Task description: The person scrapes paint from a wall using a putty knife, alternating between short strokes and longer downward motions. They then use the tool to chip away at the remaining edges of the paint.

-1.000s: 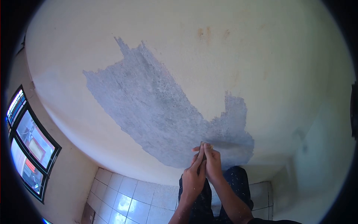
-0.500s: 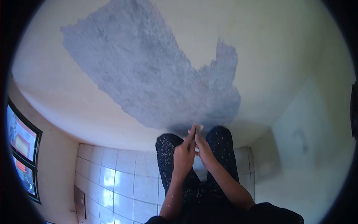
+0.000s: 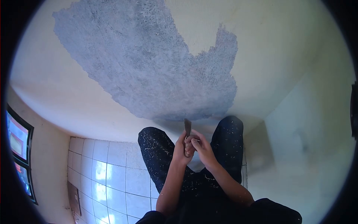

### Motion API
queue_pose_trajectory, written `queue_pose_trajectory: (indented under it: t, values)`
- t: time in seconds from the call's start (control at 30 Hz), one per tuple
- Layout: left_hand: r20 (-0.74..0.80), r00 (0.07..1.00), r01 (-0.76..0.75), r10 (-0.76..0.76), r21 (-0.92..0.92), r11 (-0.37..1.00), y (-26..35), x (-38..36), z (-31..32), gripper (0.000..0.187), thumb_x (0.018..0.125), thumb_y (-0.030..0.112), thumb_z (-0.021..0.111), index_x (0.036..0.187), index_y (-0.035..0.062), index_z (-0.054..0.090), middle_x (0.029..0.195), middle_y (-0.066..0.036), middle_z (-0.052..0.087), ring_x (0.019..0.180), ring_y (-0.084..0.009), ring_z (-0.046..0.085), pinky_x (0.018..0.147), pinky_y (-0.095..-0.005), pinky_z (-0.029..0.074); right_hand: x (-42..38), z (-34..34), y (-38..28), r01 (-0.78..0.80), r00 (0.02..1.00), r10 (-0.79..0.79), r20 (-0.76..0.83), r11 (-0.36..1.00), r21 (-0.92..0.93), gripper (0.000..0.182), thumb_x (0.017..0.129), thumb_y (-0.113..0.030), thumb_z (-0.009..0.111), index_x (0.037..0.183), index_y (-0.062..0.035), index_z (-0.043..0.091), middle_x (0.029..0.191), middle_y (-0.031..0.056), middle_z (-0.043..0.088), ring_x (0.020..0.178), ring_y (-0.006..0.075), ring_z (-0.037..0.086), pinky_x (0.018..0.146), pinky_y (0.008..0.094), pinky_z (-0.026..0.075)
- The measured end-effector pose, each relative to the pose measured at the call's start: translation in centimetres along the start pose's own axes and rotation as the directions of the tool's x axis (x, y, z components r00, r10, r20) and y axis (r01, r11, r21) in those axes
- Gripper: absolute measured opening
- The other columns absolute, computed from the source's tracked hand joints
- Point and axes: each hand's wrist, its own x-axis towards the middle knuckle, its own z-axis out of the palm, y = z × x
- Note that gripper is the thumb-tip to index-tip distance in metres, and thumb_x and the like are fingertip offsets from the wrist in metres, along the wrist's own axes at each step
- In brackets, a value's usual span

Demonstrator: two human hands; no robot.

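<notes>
"Between your knees (image 3: 151,137), what have you got?"

"Nearest are my flecked trousers (image 3: 195,182), then both hands, close together. My left hand (image 3: 180,151) is closed round the scraper (image 3: 187,126), blade poking up past the fingers. My right hand (image 3: 206,150) has its fingers bent in beside it; whether they grip it too, I can't tell."

"And what's changed?"

"A second ago my hands showed over the grey patch (image 3: 149,71). Now they sit below it, and the blade is in plain sight."

"Meaning?"

"I'd judge my fingers are busy with the scraper rather than the wall (image 3: 268,56). I can't make out the blade touching anything up there."

"What's past it?"

"That patch, ragged along its edges, with paler wall around it. Off to my left, shiny floor tiles (image 3: 116,171), and farther out a dark-framed window (image 3: 18,143), cut off by the edge of my view."
</notes>
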Motion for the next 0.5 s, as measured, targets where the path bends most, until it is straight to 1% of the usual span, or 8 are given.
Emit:
queue_pose_trajectory:
  t: [0.03, 0.13, 0.23, 0.33, 0.43, 0.47, 0.5]
  values:
    - [-0.042, 0.998, 0.043, -0.048, -0.125, 0.991, -0.4, 0.4, -0.2, 0.047, 0.115, 0.038, 0.042, 0.073, 0.0155, 0.041, 0.054, 0.001, 0.039, 0.039, -0.0099, 0.040, 0.034, -0.0204, 0.031, -0.3, -0.4, 0.4, 0.069, 0.997, -0.069, -0.020, 0.997, -0.030, 0.049, 0.113, -0.027, 0.054, 0.154, -0.0015, 0.045, 0.134, 0.0107, 0.062, 0.114, 0.0165, 0.064, 0.098, 0.0331, 0.053]
    - [0.069, 0.994, 0.102, -0.088, -0.234, 0.967, -1.3, 0.3, -0.2, 0.050, 0.115, 0.040, 0.039, 0.074, 0.0129, 0.046, 0.053, 0.000, 0.039, 0.039, -0.0109, 0.036, 0.033, -0.0215, 0.030, -1.1, -1.1, -0.2, 0.069, 0.982, -0.097, -0.162, 0.983, -0.171, 0.048, 0.113, -0.023, 0.053, 0.155, -0.0015, 0.045, 0.134, 0.0133, 0.063, 0.112, 0.0171, 0.065, 0.100, 0.0332, 0.052]
    - [0.124, 0.987, 0.122, -0.100, -0.188, 0.975, -1.9, -0.1, 1.1, 0.052, 0.116, 0.041, 0.038, 0.073, 0.0127, 0.047, 0.052, -0.001, 0.038, 0.039, -0.0121, 0.035, 0.034, -0.0227, 0.031, -1.1, -1.6, -0.7, -0.007, 0.979, -0.001, -0.206, 0.999, -0.036, 0.046, 0.113, -0.019, 0.051, 0.155, -0.0023, 0.044, 0.135, 0.0142, 0.063, 0.111, 0.0167, 0.064, 0.102, 0.0330, 0.050]
    - [0.120, 0.988, 0.127, -0.097, -0.273, 0.954, -2.6, 0.4, 0.8, 0.052, 0.116, 0.042, 0.037, 0.071, 0.0149, 0.043, 0.052, -0.001, 0.037, 0.040, -0.0120, 0.036, 0.035, -0.0230, 0.031, -1.0, -1.7, -1.0, -0.035, 0.989, 0.047, -0.140, 0.996, 0.085, 0.046, 0.113, -0.019, 0.051, 0.156, -0.0032, 0.044, 0.139, 0.0136, 0.061, 0.116, 0.0166, 0.062, 0.105, 0.0338, 0.048]
    - [0.116, 0.992, 0.071, -0.044, -0.239, 0.969, -3.1, 0.2, 0.2, 0.047, 0.116, 0.040, 0.039, 0.091, 0.0073, 0.062, 0.055, 0.000, 0.040, 0.041, -0.0108, 0.038, 0.037, -0.0225, 0.031, -1.1, -0.9, -1.8, -0.013, 0.993, 0.017, -0.115, 0.999, 0.035, 0.047, 0.114, -0.021, 0.049, 0.157, -0.0037, 0.043, 0.139, 0.0137, 0.062, 0.114, 0.0167, 0.063, 0.103, 0.0353, 0.050]
    - [0.032, 0.998, -0.051, 0.053, -0.083, 0.995, -3.2, 0.3, 0.5, 0.040, 0.116, 0.039, 0.039, 0.107, 0.0075, 0.062, 0.057, 0.000, 0.040, 0.042, -0.0102, 0.038, 0.038, -0.0224, 0.032, -1.0, -1.2, -1.3, -0.027, 0.993, 0.033, -0.114, 0.998, 0.052, 0.048, 0.114, -0.023, 0.050, 0.157, -0.0039, 0.043, 0.139, 0.0139, 0.061, 0.115, 0.0172, 0.063, 0.103, 0.0357, 0.050]
    - [-0.037, 0.986, -0.161, 0.164, 0.082, 0.984, -3.0, -1.3, 3.4, 0.039, 0.116, 0.038, 0.039, 0.122, 0.0078, 0.063, 0.059, 0.001, 0.041, 0.043, -0.0095, 0.038, 0.038, -0.0223, 0.032, -1.1, -1.7, -0.3, -0.042, 0.992, 0.050, -0.115, 0.997, 0.070, 0.048, 0.114, -0.025, 0.050, 0.157, -0.0042, 0.043, 0.140, 0.0140, 0.061, 0.117, 0.0177, 0.063, 0.103, 0.0361, 0.051]
